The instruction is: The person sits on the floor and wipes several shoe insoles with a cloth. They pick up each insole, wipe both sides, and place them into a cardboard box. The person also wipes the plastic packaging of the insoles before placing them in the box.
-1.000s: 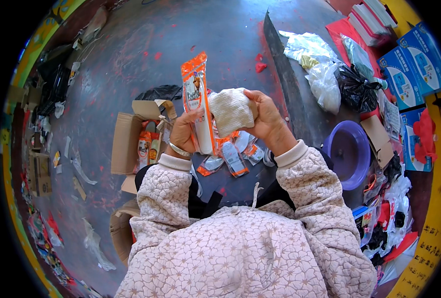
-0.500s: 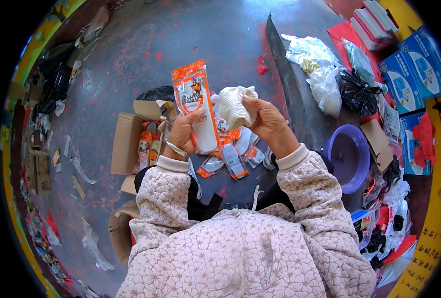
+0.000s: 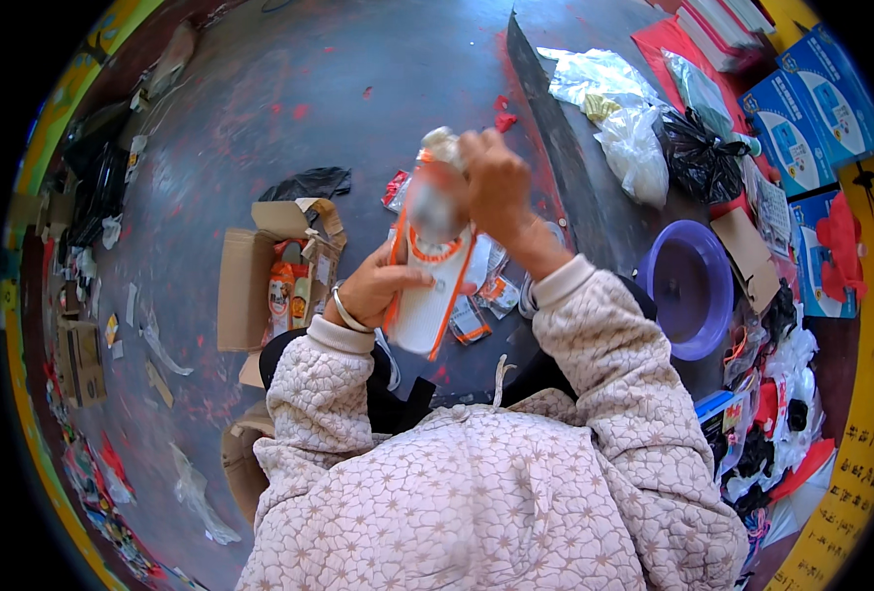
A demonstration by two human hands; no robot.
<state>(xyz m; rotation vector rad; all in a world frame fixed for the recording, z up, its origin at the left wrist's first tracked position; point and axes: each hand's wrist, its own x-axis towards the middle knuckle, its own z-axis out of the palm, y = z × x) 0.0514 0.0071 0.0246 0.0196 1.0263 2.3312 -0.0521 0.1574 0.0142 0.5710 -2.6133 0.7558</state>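
Note:
My left hand point(image 3: 370, 288) grips the lower left side of an orange-and-white plastic packet point(image 3: 427, 295), tilted in front of me. What seems to be a white insole lies inside it. My right hand point(image 3: 499, 187) is closed round a white knitted cloth point(image 3: 443, 146) at the packet's upper end. Motion blurs the packet's upper part and hides whether cloth and packet touch. Below and behind, on the floor, lie several similar packets point(image 3: 470, 325), partly covered by my hands and the held packet.
An opened cardboard box point(image 3: 245, 291) with orange packets stands at left, beside a black plastic bag point(image 3: 309, 183). On the right are a purple basin point(image 3: 691, 340), clear plastic bags point(image 3: 634, 153), a black bag point(image 3: 698, 158) and blue boxes point(image 3: 790, 133). A dark raised strip point(image 3: 545, 108) crosses the floor.
My right hand has moved up and left with the cloth to the packet's upper end. The packet has come lower and to the right, and now leans rightward at its top.

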